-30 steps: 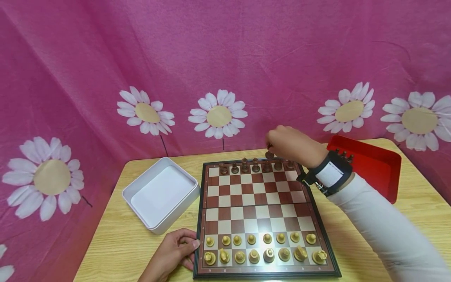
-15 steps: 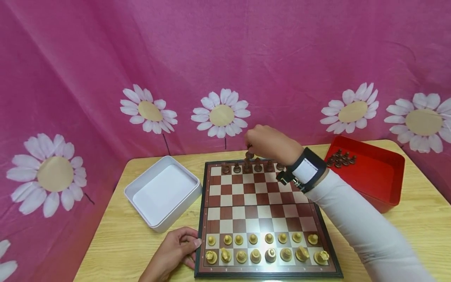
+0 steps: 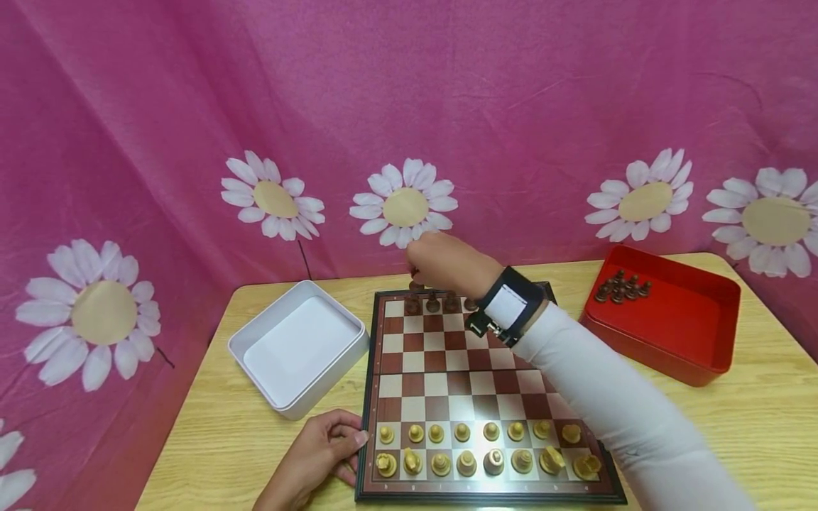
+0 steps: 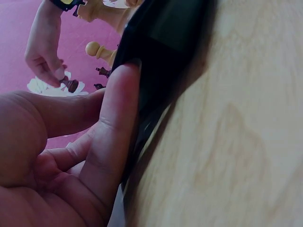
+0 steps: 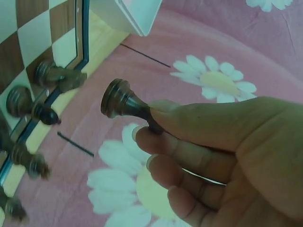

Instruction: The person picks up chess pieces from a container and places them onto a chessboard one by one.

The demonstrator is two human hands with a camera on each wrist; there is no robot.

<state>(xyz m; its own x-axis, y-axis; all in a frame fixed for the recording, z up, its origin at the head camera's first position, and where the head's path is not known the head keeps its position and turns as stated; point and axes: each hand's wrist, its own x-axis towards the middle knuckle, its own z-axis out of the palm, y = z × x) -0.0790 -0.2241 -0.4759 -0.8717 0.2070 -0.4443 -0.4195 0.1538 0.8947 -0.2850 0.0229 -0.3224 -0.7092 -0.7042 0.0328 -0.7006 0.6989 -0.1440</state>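
My right hand (image 3: pixel 450 262) pinches a dark brown chess piece (image 5: pixel 123 101) between thumb and fingers. Its round base shows in the right wrist view, while the fingers cover its top. The hand is above the far left corner of the chessboard (image 3: pixel 447 362), where a row of dark chess pieces (image 3: pixel 432 304) stands, partly hidden by the hand and wrist. With thumb and curled fingers, my left hand (image 3: pixel 319 451) holds the board's near left edge (image 4: pixel 156 52). Two rows of light chess pieces (image 3: pixel 466 463) stand on the near side.
A white tray (image 3: pixel 300 355) stands left of the board on the wooden table (image 3: pixel 198 426). To the right is a red tray (image 3: pixel 696 341) with several dark pawns (image 3: pixel 618 287) at its left end. Behind the table hangs a pink cloth (image 3: pixel 511 106) with white flowers.
My right hand has moved left along the far edge of the board with the dark chess piece, uncovering the pawns in the red tray. My left hand stays at the board's edge.
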